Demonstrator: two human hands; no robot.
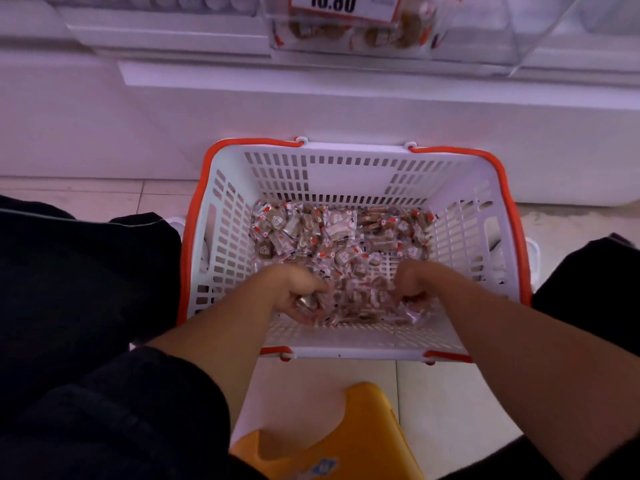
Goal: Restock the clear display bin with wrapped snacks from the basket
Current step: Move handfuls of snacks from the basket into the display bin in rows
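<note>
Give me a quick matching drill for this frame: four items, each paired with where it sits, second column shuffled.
Items:
1. basket
2. clear display bin
3. yellow stool
4. wrapped snacks

Places:
A. top edge of the view, on the shelf behind a price tag
B. piled on the basket floor
C. bottom of the view, between the forearms
D. on the tiled floor against the white shelf base

Pairs: 1-D, 2-A, 3-C, 4-B
</note>
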